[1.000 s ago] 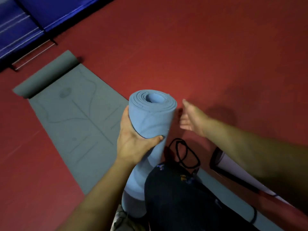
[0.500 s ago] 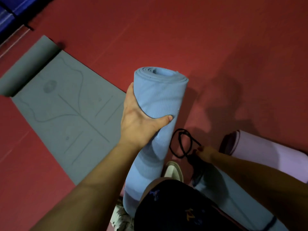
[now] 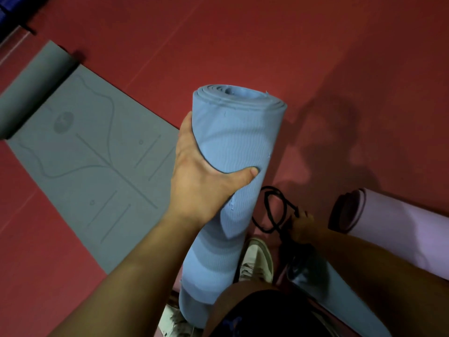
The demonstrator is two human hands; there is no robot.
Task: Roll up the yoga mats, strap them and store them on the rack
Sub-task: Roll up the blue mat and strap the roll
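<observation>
We grip the rolled blue mat (image 3: 233,147) with our left hand (image 3: 201,183), thumb wrapped across its front, holding it nearly upright over the red floor (image 3: 243,45). Our right hand (image 3: 302,227) is low beside it and pinches the black strap (image 3: 272,210), whose loops lie on the floor.

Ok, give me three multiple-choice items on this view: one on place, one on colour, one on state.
1. The black strap lies:
A on a rack
B on the red floor at the right hand
C on a chair

2. The rolled mat in the left hand is:
A blue
B green
C yellow

3. The grey mat is:
A fully rolled
B partly unrolled
C strapped

Key:
1 B, its loops rest on the floor at the fingers.
2 A, it is blue all along.
3 B, one end is rolled and the rest lies flat.
</observation>
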